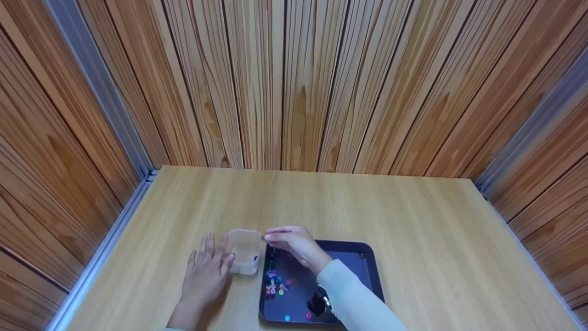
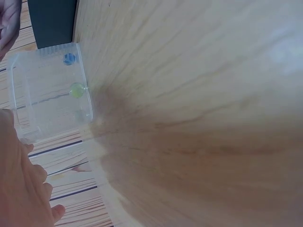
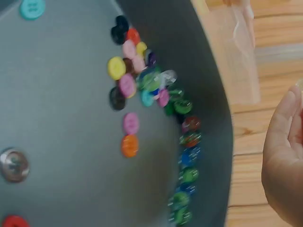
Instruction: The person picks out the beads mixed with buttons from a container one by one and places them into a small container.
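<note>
My left hand (image 1: 205, 276) lies along the left side of a clear plastic container (image 1: 245, 248), fingers straight and thumb at its near rim. A blue marble (image 2: 69, 58) and a yellow-green marble (image 2: 76, 90) show through the container wall in the left wrist view. Beside the container's right rim, my right hand (image 1: 296, 246) pinches a small glassy marble (image 1: 264, 237) between thumb and fingertips, largely covered by them. Below that arm sits a dark tray (image 1: 340, 271). Glass marbles (image 3: 189, 175) line its left wall, beside a cluster of colourful buttons (image 3: 127, 85).
Loose buttons lie apart in the tray, among them a turquoise button (image 3: 32, 8), a brown button (image 3: 14, 164) and a red button (image 3: 15, 222). The wooden table (image 1: 436, 248) reaches back to a plank-patterned wall (image 1: 298, 92), with similar panels at both sides.
</note>
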The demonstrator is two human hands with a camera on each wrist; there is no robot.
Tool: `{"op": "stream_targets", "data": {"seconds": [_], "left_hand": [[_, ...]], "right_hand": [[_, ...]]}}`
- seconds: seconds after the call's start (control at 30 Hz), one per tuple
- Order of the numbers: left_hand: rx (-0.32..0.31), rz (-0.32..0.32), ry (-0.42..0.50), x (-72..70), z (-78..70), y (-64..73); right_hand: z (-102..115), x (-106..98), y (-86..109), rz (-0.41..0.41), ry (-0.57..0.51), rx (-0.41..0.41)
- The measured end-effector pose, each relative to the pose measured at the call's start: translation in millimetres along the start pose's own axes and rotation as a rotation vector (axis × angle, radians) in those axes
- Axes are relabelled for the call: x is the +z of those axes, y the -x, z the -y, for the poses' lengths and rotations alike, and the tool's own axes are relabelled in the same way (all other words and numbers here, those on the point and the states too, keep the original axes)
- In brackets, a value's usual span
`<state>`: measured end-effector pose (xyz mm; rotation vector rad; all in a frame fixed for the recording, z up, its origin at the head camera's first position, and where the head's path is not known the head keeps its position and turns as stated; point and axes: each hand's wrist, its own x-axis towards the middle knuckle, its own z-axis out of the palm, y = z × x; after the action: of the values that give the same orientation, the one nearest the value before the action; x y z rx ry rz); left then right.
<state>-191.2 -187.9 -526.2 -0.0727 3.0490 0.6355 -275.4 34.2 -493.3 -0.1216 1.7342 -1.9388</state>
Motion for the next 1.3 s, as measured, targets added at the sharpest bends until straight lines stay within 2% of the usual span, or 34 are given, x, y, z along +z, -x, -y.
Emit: {"op": "stream_targets", "data": {"seconds": [0.2, 0.43, 0.6, 0.83, 1.07, 1.3], "left_hand": [[0.027, -0.047, -0.013, 0.9, -0.3, 2.1], [0.039, -0.052, -0.013, 1.0, 0.0, 1.7], [0.041, -0.056, -0.009, 2.6, 1.2, 1.5], [0.044, -0.059, -0.001, 3.1, 2.1, 2.0], [0.049, -0.080, 0.001, 3.4, 2.6, 2.5], [0.051, -0.094, 0.012, 4.5, 3.1, 3.0]], "right_hand": [[11.6, 21.4, -0.8, -0.009, 0.235, -0.054], [10.6, 36.1, -3.9, -0.044, 0.448, -0.158], [7.9, 43.1, -5.2, -0.059, 0.536, -0.177], [6.2, 50.4, -5.7, -0.042, 0.656, -0.171], [4.5, 52.2, -6.0, -0.047, 0.705, -0.179], [1.4, 46.5, -7.3, -0.071, 0.630, -0.234]]}}
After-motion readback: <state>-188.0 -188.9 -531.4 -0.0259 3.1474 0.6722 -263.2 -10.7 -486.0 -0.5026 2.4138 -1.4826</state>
